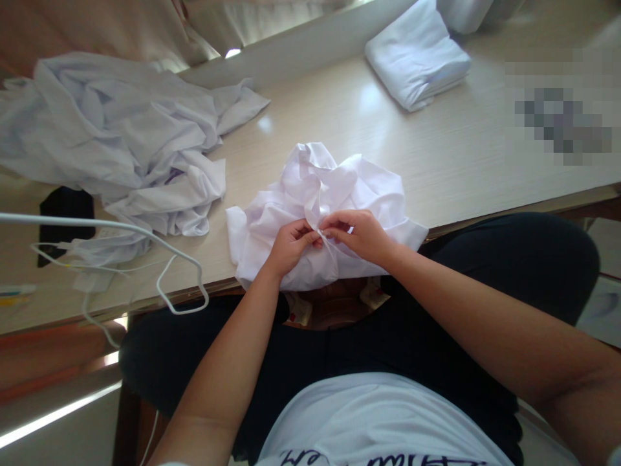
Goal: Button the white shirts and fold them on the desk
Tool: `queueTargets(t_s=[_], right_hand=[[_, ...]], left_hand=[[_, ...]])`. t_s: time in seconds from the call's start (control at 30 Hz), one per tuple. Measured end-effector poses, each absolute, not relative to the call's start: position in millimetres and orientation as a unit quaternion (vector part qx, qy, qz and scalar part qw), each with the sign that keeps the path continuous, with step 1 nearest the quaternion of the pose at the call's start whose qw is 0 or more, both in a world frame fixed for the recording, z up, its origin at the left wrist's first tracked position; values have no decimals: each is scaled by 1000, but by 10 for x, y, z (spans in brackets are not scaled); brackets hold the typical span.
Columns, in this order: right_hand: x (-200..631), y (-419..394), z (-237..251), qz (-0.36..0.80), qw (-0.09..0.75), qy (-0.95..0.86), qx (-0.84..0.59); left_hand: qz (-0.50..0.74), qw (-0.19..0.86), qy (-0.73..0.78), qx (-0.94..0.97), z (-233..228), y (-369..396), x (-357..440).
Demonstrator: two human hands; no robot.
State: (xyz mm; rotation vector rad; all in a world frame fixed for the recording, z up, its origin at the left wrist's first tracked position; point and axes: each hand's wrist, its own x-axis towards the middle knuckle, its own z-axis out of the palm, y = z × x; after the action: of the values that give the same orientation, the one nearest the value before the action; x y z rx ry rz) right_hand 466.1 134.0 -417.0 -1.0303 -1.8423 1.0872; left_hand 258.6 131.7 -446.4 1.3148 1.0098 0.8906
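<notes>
A white garment [366,184], apparently a shirt with its collar at the far side, lies rumpled at the table's front edge. My left hand [294,243] pinches the cloth at its middle, thumb against fingers. From the right, my right hand [361,236] pinches the same spot, its fingertips almost touching those of the left. Whatever small part sits between the fingertips is too small to make out. Part of the garment hangs over the table edge toward my lap.
Left on the table [301,120] is a heap of white cloth [126,129], beside a black flat object [65,220] and a white metal rod [121,226] crossing the front. A folded white stack [417,58] lies at the back right. A pixelated patch [557,120] covers something farther right.
</notes>
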Motion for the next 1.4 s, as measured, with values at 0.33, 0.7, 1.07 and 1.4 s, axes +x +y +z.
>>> queueTargets(t_s=[0.33,0.7,1.07,1.4], right_hand=[[4663,1326,-4176,424,377,-717,-406],[4673,1327,-4179,426,378,-714,-406],[4664,1334,-4171,425,376,-718,-404],[4669,1330,-4176,416,371,-723,-408]], left_hand=[[392,579,439,564,-4472,1304,2598],[393,577,441,564,-4472,1305,2601],[388,571,440,575,-4464,1319,2597],[392,579,428,572,-4470,1320,2594]])
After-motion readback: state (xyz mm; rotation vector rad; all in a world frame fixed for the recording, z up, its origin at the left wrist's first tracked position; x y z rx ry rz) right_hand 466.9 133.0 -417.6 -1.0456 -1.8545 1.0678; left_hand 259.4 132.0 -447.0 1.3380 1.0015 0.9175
